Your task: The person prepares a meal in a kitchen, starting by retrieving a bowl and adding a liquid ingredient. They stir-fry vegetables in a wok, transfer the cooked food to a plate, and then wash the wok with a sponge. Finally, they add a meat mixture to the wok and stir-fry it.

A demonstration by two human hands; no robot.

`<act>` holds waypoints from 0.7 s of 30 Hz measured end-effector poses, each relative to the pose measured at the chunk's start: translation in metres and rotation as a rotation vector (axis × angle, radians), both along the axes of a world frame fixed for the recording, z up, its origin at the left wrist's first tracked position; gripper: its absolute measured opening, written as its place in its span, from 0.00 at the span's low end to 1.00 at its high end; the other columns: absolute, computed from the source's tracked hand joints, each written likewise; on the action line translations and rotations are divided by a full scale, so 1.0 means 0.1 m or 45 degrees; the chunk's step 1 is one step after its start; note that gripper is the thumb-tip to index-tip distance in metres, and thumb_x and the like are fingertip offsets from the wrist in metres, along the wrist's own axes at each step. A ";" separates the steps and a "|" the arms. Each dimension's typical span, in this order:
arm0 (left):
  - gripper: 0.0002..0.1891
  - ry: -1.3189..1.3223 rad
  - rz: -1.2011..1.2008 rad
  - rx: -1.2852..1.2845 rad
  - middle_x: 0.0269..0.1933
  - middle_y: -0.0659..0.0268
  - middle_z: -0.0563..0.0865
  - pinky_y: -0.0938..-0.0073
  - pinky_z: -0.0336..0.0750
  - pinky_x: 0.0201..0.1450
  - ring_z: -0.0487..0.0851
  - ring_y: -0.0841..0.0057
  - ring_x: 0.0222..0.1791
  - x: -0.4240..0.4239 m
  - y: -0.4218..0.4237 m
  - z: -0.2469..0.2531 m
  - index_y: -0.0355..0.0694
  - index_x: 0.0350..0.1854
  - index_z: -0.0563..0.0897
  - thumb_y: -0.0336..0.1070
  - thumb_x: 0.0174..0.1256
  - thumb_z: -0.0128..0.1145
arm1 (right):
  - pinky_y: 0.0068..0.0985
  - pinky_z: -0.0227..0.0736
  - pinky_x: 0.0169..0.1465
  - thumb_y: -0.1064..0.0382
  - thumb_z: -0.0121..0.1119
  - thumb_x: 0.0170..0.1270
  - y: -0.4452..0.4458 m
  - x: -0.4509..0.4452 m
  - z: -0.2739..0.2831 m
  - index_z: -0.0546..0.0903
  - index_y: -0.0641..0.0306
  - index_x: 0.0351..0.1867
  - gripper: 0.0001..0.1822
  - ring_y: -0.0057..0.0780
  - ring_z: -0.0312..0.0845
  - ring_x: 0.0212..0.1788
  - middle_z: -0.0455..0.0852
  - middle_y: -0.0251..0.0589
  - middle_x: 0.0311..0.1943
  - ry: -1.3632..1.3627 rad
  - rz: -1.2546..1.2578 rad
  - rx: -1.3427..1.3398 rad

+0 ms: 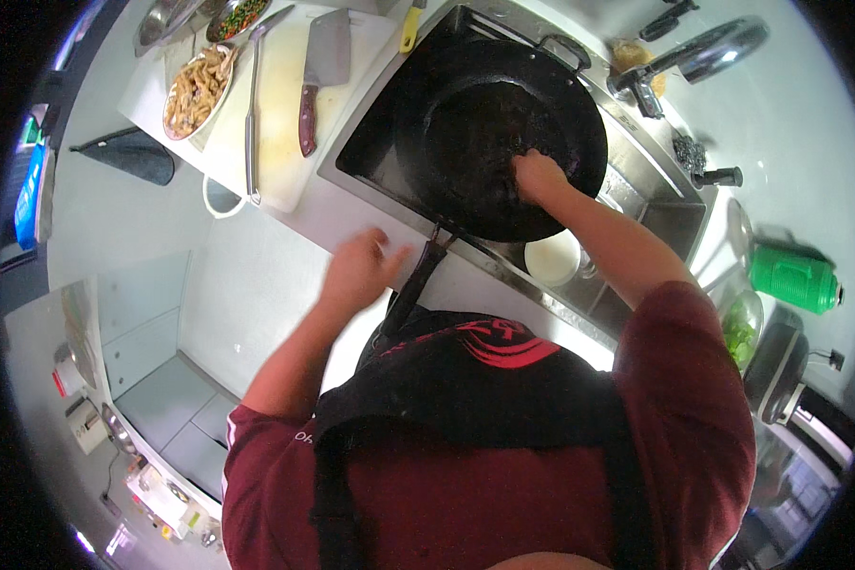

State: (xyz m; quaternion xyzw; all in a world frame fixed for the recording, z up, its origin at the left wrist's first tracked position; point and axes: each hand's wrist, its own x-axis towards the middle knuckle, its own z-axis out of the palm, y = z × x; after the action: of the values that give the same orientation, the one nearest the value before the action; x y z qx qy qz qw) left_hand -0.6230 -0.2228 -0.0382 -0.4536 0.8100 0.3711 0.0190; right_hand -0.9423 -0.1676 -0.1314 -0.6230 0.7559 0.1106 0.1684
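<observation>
A large black wok (463,114) rests across the stainless-steel sink (388,203). My right hand (539,178) reaches inside it, fingers curled low against the inner surface; whether they hold anything is hidden. A long dark handle (415,281) points from the wok towards my body, and a small loop handle (568,50) is on the far side. My left hand (362,267), a little blurred, hovers just left of the long handle with its fingers apart and nothing in them. Below the wok's near rim, a white round container (552,258) sits in the sink.
On the left counter, a cutting board (278,142) bears a cleaver (317,78) and a long-handled metal utensil (251,128). Beside it are a plate of chicken feet (198,92) and a bowl of chopped peppers (236,18). A faucet (641,78) and green jug (794,279) stand right.
</observation>
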 end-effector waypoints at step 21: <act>0.20 -0.008 0.111 0.192 0.24 0.43 0.79 0.50 0.71 0.33 0.78 0.44 0.28 -0.15 0.56 -0.15 0.32 0.30 0.73 0.49 0.64 0.48 | 0.44 0.65 0.55 0.63 0.36 0.65 -1.04 -0.44 -0.24 0.65 0.66 0.56 0.19 0.55 0.69 0.53 0.70 0.60 0.52 -0.182 -0.463 -0.331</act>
State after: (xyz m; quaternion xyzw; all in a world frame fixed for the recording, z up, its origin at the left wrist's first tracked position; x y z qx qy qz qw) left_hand -0.6382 -0.1667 -0.0536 -0.4869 0.7592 0.4301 0.0397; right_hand -0.9858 -0.2715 -0.1553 -0.4992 0.8497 -0.0644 0.1568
